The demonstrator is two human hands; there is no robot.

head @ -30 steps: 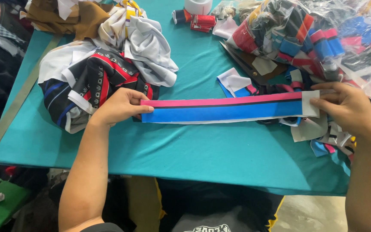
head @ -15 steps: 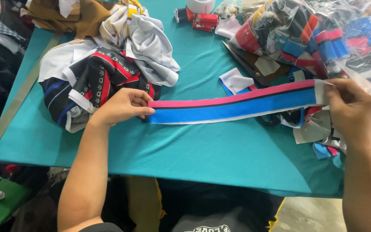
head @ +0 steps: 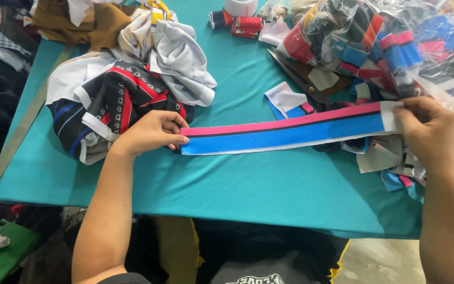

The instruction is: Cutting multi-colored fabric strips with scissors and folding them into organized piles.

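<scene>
Teal cloth [head: 248,184] covered the table on which we worked, with heaps of fabric around its edges. We held a long strip [head: 285,134], pink along the top, blue below and white along the bottom edge, stretched between our two hands. Our left hand [head: 151,131] pinched its near end just beside a pile of garments [head: 122,89]; our right hand [head: 432,131] gripped the white tab at the far end. Compared with half a second earlier, the right-hand end had risen slightly, so the strip sloped upward from the left grip and lay taut and flat. Beyond the right grip lay clear bags of folded strips [head: 395,42] and loose scraps [head: 290,100]; beyond the strip's middle stood red spools [head: 245,23].
</scene>
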